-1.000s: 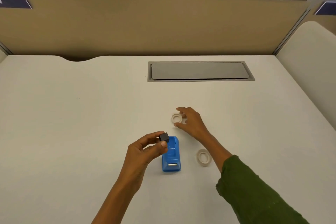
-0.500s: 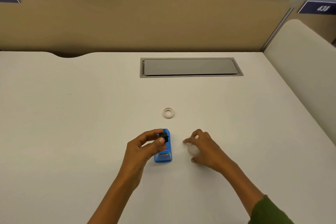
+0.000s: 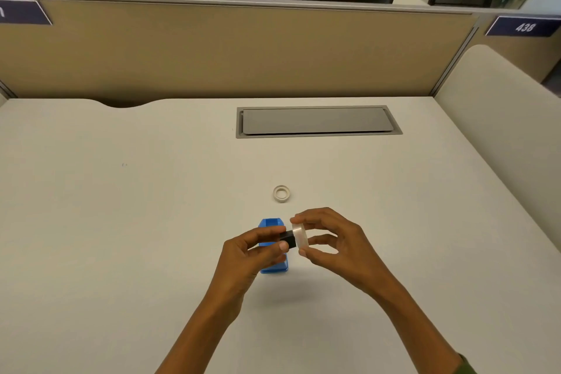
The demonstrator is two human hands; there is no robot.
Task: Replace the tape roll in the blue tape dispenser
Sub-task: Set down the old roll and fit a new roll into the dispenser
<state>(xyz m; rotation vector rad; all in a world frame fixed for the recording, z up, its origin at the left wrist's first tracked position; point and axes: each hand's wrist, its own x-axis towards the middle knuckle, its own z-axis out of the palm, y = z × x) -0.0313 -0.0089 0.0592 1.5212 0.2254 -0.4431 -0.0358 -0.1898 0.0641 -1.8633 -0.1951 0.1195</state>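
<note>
A: Head view, the only one. What do the hands have?

B: The left hand [image 3: 252, 255] has its fingers [image 3: 267, 232] pinched on the black core [image 3: 288, 240]. The right hand [image 3: 331, 244] has thumb and fingers clamped on the rim of the clear roll [image 3: 300, 235], turned on edge. Roll and core meet face to face, above the blue dispenser [image 3: 273, 247], which stands on the worktop [image 3: 121, 222] partly hidden by the left hand.

A: And the second roll?

B: The spare ring [image 3: 281, 193] lies flat on the worktop at twelve o'clock from the hands, well apart. I cannot tell whether it is spent.

A: How will the roll handle?

B: Light and stiff, I judge, with a smooth, slippery outer face. Holding it by the rim from three o'clock, as now, leaves the hole free for the core entering from nine o'clock. Squeezing hard seems unnecessary; the risk is the roll tilting and jamming, or the core slipping. Whether the core is already inside, I cannot tell.
</note>
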